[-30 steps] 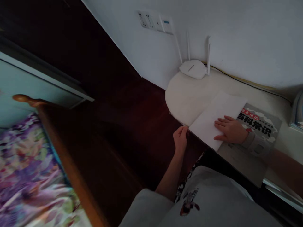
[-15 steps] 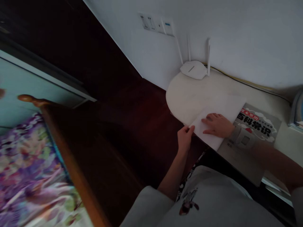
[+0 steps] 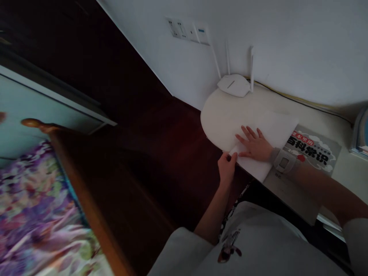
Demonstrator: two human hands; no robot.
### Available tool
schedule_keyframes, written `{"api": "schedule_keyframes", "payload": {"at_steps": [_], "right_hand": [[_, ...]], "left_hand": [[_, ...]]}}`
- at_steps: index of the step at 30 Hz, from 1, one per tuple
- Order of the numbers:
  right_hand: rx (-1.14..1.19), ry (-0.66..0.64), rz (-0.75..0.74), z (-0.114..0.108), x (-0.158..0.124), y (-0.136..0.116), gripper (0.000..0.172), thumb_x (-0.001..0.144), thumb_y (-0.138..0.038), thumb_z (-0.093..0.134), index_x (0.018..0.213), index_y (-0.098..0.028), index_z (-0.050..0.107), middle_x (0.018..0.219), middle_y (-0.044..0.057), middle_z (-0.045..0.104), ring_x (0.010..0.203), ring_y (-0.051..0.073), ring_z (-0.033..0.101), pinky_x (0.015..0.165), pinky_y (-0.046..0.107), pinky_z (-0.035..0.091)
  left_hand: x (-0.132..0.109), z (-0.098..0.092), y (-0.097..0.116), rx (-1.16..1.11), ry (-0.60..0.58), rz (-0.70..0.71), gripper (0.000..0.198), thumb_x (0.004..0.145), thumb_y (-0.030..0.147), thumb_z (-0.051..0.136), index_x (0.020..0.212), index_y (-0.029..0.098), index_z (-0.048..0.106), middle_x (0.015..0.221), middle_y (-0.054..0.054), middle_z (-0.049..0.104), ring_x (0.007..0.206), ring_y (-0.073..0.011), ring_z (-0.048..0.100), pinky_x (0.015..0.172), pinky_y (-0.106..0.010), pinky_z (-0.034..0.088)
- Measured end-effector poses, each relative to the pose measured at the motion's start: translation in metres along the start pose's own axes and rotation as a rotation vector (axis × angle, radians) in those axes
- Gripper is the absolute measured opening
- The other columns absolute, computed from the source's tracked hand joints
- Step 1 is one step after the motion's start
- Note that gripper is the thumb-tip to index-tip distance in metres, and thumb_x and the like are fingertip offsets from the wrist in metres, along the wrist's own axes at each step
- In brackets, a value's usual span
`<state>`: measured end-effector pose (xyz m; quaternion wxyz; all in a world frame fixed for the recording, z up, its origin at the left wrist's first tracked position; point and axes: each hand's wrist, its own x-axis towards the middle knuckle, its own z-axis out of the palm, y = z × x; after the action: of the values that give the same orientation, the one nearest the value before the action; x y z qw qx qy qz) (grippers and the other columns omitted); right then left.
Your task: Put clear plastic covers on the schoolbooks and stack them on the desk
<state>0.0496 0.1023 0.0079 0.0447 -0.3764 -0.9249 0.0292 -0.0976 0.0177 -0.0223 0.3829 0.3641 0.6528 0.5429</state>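
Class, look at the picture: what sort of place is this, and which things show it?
Probably a bedroom at home: a desk against the wall carries a router and a book, and a wooden bed frame with floral bedding stands beside it.

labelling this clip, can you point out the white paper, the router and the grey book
white paper (image 3: 280, 128), head view, on its bare upper right part
router (image 3: 233, 84), head view, on its flat white body
grey book (image 3: 312, 147), head view, on its printed cover

A home bedroom: a floral bedspread (image 3: 37, 214) on a wooden bedframe (image 3: 86, 199), and a router (image 3: 233, 84) on a desk (image 3: 221, 115).
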Motion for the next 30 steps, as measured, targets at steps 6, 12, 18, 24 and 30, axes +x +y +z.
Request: {"api": "schedule_keyframes", "payload": {"at_steps": [6,12,18,24,30], "right_hand": [[0.058,-0.001,-0.103,-0.010,-0.010,0.005,0.055,0.092,-0.061,0.038,0.118,-0.021,0.065,0.156,0.018,0.027,0.144,0.035,0.025,0.109,0.062,0.025],[0.056,-0.075,-0.007,-0.001,-0.007,0.005,0.064,0.091,-0.063,0.039,0.142,-0.024,0.046,0.159,0.020,0.018,0.145,0.039,0.020,0.107,0.066,0.025],[0.026,-0.120,0.037,0.005,0.005,0.004,0.069,0.092,-0.065,0.033,0.148,-0.026,0.036,0.159,0.020,0.017,0.144,0.042,0.020,0.105,0.070,0.024],[-0.109,-0.037,-0.109,-0.015,0.021,0.028,0.059,0.093,-0.040,0.049,0.146,-0.015,0.038,0.154,0.021,0.031,0.139,0.035,0.036,0.101,0.053,0.041],[-0.334,-0.031,-0.540,-0.041,0.054,0.031,0.050,0.095,-0.014,0.031,0.143,-0.020,0.043,0.149,0.008,0.044,0.137,0.022,0.040,0.109,0.050,0.032]], "left_hand": [[0.001,0.001,-0.006,0.025,0.012,0.036,0.019,0.075,0.035,0.063,0.073,0.016,0.064,0.060,0.004,0.050,0.058,-0.0112,0.043,0.058,-0.024,0.036],[0.001,0.001,-0.004,0.111,0.004,0.084,0.016,0.076,0.032,0.061,0.070,0.017,0.060,0.058,0.005,0.046,0.058,-0.0109,0.041,0.058,-0.024,0.034],[0.005,-0.002,-0.002,0.166,-0.021,0.113,0.018,0.076,0.031,0.061,0.064,0.018,0.055,0.056,0.005,0.043,0.056,-0.0110,0.039,0.057,-0.024,0.032],[0.006,0.000,-0.006,0.137,-0.010,0.066,0.017,0.075,0.033,0.060,0.068,0.018,0.058,0.057,0.004,0.045,0.056,-0.0114,0.040,0.057,-0.024,0.032],[0.007,-0.001,-0.007,0.149,-0.008,0.076,0.023,0.075,0.035,0.061,0.062,0.018,0.053,0.056,0.005,0.040,0.056,-0.0106,0.037,0.057,-0.024,0.032]]}}
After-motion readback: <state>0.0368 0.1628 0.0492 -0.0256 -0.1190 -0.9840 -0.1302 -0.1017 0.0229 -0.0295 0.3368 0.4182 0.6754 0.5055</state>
